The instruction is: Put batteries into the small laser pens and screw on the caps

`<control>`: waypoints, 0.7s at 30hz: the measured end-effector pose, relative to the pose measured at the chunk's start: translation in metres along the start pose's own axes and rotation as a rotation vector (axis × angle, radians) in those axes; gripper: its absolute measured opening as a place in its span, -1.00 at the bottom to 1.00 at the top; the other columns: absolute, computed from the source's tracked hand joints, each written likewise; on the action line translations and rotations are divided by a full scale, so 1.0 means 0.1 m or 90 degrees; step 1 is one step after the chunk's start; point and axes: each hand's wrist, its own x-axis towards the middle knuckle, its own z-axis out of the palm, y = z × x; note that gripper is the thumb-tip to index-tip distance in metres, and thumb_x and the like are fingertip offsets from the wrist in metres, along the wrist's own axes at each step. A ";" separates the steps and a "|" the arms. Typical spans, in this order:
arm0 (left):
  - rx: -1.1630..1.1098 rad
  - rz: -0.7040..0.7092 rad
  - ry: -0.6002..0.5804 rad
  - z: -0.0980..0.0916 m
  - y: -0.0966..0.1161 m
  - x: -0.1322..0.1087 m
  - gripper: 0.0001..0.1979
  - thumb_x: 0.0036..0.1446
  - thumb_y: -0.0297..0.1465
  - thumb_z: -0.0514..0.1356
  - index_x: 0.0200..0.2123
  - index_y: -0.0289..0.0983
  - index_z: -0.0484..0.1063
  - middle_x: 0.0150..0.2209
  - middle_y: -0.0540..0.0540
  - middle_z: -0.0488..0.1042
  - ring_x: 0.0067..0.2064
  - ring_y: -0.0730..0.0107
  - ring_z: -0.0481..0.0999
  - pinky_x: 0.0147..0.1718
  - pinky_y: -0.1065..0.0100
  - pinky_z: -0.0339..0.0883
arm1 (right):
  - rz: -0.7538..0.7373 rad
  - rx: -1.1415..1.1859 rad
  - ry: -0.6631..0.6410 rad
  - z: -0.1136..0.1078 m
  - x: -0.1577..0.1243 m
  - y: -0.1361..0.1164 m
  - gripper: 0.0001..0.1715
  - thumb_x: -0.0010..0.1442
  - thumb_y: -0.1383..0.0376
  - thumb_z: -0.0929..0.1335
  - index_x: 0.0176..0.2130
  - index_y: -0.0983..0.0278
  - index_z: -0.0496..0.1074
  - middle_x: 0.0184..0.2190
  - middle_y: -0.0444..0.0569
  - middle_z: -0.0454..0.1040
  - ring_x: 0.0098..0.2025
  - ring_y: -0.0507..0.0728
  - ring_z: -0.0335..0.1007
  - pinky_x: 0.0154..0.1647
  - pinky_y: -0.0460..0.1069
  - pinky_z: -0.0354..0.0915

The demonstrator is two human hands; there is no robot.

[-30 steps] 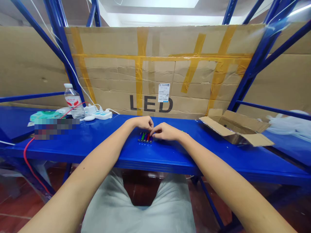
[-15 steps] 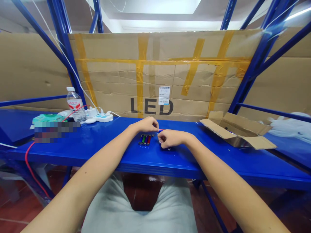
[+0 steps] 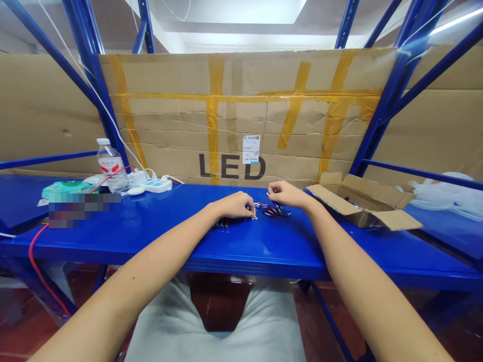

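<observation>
My left hand (image 3: pixel 238 205) is closed, fingers curled down at the table just beside a short row of small silver pieces (image 3: pixel 255 214). Anything inside those fingers is hidden. Under its wrist, the ends of several small coloured metal tubes (image 3: pixel 222 225) peek out; the rest of them is covered. My right hand (image 3: pixel 285 194) is raised a little over the table, thumb and forefinger pinched. What they grip, if anything, is too small to name. Below it lies a loose pile of dark, shiny coloured pieces (image 3: pixel 277 211), with thin red and blue ones (image 3: pixel 261 204) at its left.
An open cardboard box (image 3: pixel 372 201) stands on the blue table (image 3: pixel 181 236) at the right. At the left are a water bottle (image 3: pixel 113 168), a white power strip (image 3: pixel 156 186) and a green packet (image 3: pixel 68 190). A large taped cardboard sheet (image 3: pixel 169 125) closes off the back.
My right hand has lifted and moved away to the right, uncovering the pile. My left hand has come down and right, now covering most of the tube row. The view has shifted slightly.
</observation>
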 end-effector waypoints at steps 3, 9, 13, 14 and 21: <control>-0.006 0.000 -0.004 0.01 -0.01 0.00 -0.86 0.06 -0.37 0.24 -0.36 -0.25 0.61 -0.29 -0.06 0.59 -0.24 0.37 0.49 -0.17 0.39 0.29 | -0.001 0.000 0.000 0.01 0.02 0.02 -0.87 -0.06 0.29 0.29 -0.54 0.26 0.21 -0.63 -0.22 0.23 -0.55 -0.02 0.10 -0.51 -0.09 0.06; -0.041 -0.028 -0.037 -0.02 -0.01 0.00 -0.87 0.02 -0.39 0.26 -0.35 -0.25 0.61 -0.29 -0.05 0.60 -0.26 0.40 0.51 -0.21 0.43 0.28 | -0.013 0.018 -0.011 0.02 0.03 0.05 -0.88 -0.05 0.29 0.30 -0.53 0.26 0.22 -0.63 -0.23 0.23 -0.56 -0.03 0.10 -0.52 -0.09 0.06; -0.071 -0.052 -0.070 -0.10 -0.01 -0.04 -0.86 -0.01 -0.41 0.27 -0.34 -0.26 0.61 -0.32 -0.03 0.61 -0.29 0.42 0.52 -0.29 0.46 0.28 | -0.015 0.038 -0.021 0.04 0.03 0.06 -0.88 -0.05 0.31 0.30 -0.52 0.26 0.21 -0.63 -0.23 0.23 -0.57 -0.04 0.10 -0.53 -0.10 0.07; -0.075 -0.057 -0.069 -0.12 -0.01 -0.05 -0.84 -0.01 -0.42 0.26 -0.32 -0.26 0.61 -0.32 -0.03 0.61 -0.30 0.42 0.52 -0.30 0.47 0.28 | -0.012 0.050 -0.024 0.04 0.04 0.06 -0.89 -0.05 0.31 0.30 -0.50 0.26 0.21 -0.62 -0.23 0.23 -0.58 -0.04 0.11 -0.54 -0.10 0.07; -0.039 -0.031 -0.087 -0.11 -0.07 -0.04 -0.78 0.01 -0.49 0.24 -0.26 -0.24 0.62 -0.26 -0.05 0.62 -0.24 0.38 0.53 -0.26 0.45 0.28 | 0.005 0.132 -0.049 0.04 0.03 0.07 -0.51 -0.06 0.35 0.33 -0.07 0.27 0.26 -0.58 -0.28 0.29 -0.62 -0.02 0.21 -0.56 -0.10 0.17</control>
